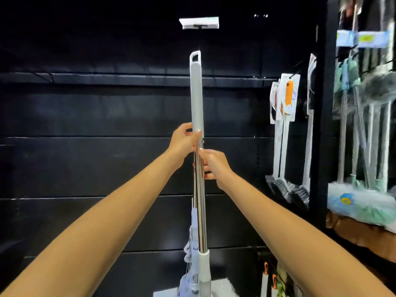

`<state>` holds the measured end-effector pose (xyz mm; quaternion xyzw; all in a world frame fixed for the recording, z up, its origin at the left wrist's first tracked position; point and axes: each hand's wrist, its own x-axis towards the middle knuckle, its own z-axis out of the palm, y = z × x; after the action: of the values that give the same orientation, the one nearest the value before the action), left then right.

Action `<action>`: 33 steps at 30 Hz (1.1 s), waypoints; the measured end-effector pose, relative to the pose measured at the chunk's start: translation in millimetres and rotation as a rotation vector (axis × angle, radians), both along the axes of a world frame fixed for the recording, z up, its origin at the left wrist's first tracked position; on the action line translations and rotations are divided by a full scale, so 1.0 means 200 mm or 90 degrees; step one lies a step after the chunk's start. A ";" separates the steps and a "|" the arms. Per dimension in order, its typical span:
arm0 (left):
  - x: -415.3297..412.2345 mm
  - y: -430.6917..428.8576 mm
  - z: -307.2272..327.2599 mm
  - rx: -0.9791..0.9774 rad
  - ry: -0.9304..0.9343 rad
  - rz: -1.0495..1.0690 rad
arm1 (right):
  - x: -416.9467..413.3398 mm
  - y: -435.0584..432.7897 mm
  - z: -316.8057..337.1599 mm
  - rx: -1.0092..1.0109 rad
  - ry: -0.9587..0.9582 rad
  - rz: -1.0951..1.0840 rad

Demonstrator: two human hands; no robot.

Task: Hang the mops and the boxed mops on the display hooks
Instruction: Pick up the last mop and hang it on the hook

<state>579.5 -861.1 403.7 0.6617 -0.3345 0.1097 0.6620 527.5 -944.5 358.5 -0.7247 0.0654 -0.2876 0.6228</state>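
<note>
I hold a mop [196, 97] upright in front of a black slatted display wall [96, 163]. Its grey handle ends in a white hanging loop at the top, and its steel shaft runs down to a pale head near the bottom edge. My left hand [184, 141] grips the shaft where grey handle meets steel. Just below it, my right hand [212, 165] grips the steel shaft. A display hook with a white label tag [199, 22] juts from the wall directly above the loop, with a gap between them.
Boxed brushes and mops [286, 99] hang on hooks at the right of the black wall. Further right, green-headed brooms [362, 189] hang in another bay. More mop handles [270, 279] stand low at the right. The left of the wall bears no goods.
</note>
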 end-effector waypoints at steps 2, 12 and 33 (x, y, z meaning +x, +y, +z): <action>0.09 -0.03 0.05 -0.015 -0.014 -0.003 | 0.08 -0.01 0.05 -0.007 -0.017 -0.013; 0.40 -0.16 0.26 -0.058 -0.063 -0.028 | 0.32 -0.09 0.27 0.001 -0.067 -0.048; 0.75 -0.34 0.19 -0.030 -0.016 -0.038 | 0.66 -0.25 0.20 0.000 -0.013 -0.079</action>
<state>728.9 -929.4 442.5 0.6343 -0.3593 0.1061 0.6762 659.3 -995.2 397.6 -0.7161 0.1036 -0.3331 0.6045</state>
